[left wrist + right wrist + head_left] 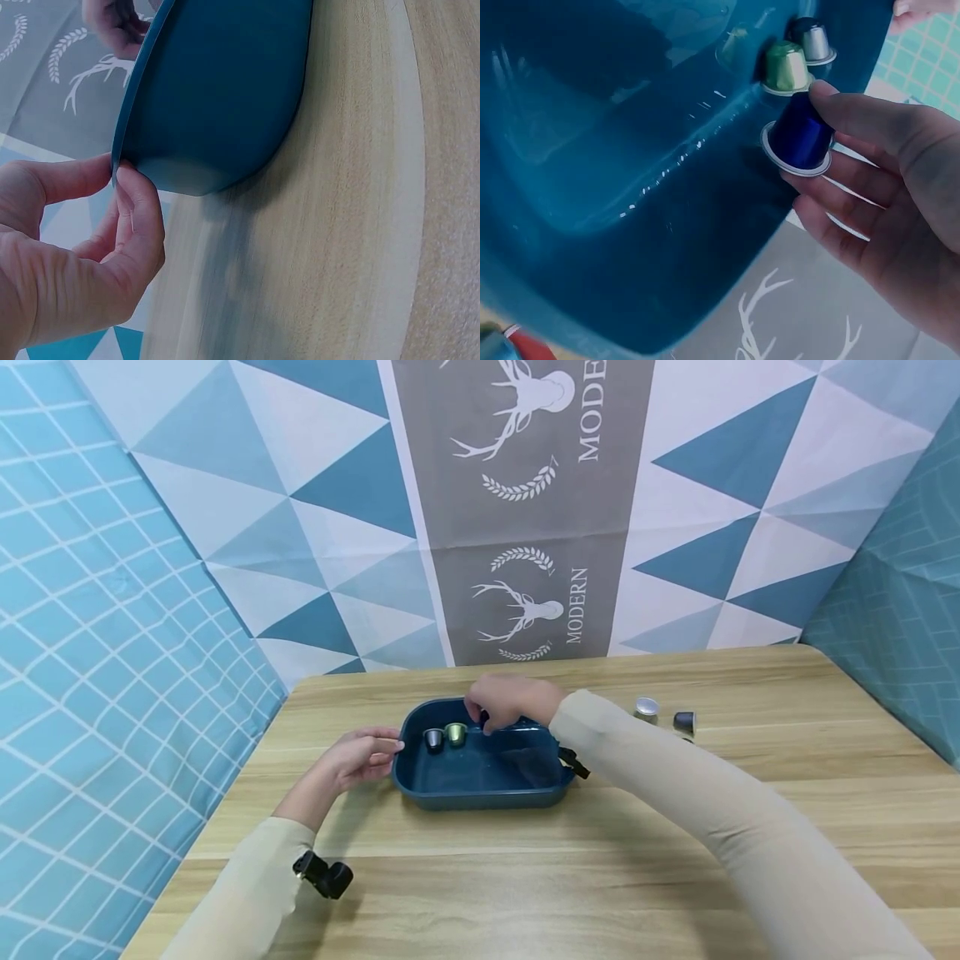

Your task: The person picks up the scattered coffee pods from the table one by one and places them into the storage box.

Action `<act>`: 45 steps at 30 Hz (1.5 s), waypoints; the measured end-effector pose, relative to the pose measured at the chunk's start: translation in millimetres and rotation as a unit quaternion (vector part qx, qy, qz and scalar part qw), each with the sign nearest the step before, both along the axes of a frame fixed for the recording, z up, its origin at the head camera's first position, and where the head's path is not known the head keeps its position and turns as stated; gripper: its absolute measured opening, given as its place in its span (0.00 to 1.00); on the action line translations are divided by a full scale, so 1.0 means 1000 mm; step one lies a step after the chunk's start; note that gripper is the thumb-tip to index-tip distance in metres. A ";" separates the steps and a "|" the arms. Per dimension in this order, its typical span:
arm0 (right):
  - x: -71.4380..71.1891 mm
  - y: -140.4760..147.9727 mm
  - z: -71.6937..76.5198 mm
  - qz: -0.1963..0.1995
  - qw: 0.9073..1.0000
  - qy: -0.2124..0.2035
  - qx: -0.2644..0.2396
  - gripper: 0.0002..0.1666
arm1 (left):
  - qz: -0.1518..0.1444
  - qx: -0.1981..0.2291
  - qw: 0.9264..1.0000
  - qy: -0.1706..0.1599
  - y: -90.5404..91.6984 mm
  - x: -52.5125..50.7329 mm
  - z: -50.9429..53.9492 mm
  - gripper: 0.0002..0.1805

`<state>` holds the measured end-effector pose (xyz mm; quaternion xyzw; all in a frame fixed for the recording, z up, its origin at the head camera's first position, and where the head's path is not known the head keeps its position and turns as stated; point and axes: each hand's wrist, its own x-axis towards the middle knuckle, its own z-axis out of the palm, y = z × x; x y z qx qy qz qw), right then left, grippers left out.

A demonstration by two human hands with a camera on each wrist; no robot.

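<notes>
A dark blue plastic basin [480, 800] stands on the wooden table. My left hand [363, 760] pinches its left rim between thumb and fingers, clearly seen in the left wrist view. Over the basin's far side, my right hand [510, 700] holds a dark blue coffee capsule [801, 139] by thumb and fingers, its wide rim facing down in the head view's sense. Inside the basin at the left, a green coffee capsule [456, 734] sits beside a silver and black coffee capsule [433, 740].
Right of the basin, past my right forearm, lie a silver capsule [647, 708] and a dark capsule [685, 721]; another dark piece is mostly hidden by the sleeve. A red capsule [531, 345] shows at the right wrist view's corner. Patterned cloth [525, 527] hangs behind the table.
</notes>
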<state>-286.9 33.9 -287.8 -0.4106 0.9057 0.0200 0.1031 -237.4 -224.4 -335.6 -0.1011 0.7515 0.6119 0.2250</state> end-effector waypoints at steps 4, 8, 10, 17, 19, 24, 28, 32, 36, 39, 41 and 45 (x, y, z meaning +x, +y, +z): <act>-0.001 -0.004 -0.005 0.002 1.000 0.002 0.000 0.11 | -0.002 0.000 1.000 -0.002 0.000 0.000 -0.001 0.26; -0.002 -0.008 -0.008 0.011 1.000 -0.004 -0.008 0.10 | -0.001 -0.002 1.000 -0.003 0.001 -0.001 0.001 0.26; -0.003 -0.010 -0.009 0.016 1.000 -0.001 -0.009 0.11 | -0.002 0.001 1.000 -0.001 0.001 -0.001 0.001 0.26; -0.003 -0.016 -0.011 0.019 1.000 -0.003 0.003 0.13 | 0.000 0.005 1.000 -0.002 0.001 -0.001 0.000 0.25; -0.003 -0.018 -0.012 0.018 1.000 -0.002 0.006 0.13 | 0.001 0.005 1.000 -0.002 0.001 -0.001 0.001 0.25; -0.003 -0.022 -0.016 0.018 1.000 0.009 0.008 0.12 | -0.001 0.006 1.000 -0.003 0.003 0.000 0.002 0.26; -0.002 -0.027 -0.017 0.024 0.999 0.029 0.022 0.13 | -0.003 0.004 1.000 0.000 0.003 0.000 0.002 0.27; -0.001 -0.033 -0.019 0.028 0.997 0.048 0.048 0.12 | -0.001 0.002 1.000 -0.002 0.003 0.000 0.001 0.27; -0.001 -0.039 -0.023 0.030 0.994 0.066 0.081 0.12 | -0.001 0.001 1.000 -0.004 0.002 -0.001 -0.001 0.26; -0.001 -0.042 -0.025 0.034 0.992 0.082 0.094 0.18 | 0.002 0.000 1.000 -0.006 0.001 -0.002 -0.001 0.26; -0.002 -0.043 -0.026 0.037 0.990 0.092 0.099 0.17 | 0.000 0.001 1.000 -0.006 0.001 -0.001 0.000 0.27; -0.003 -0.043 -0.026 0.036 0.989 0.098 0.103 0.11 | -0.001 0.002 1.000 -0.006 0.001 -0.002 0.002 0.27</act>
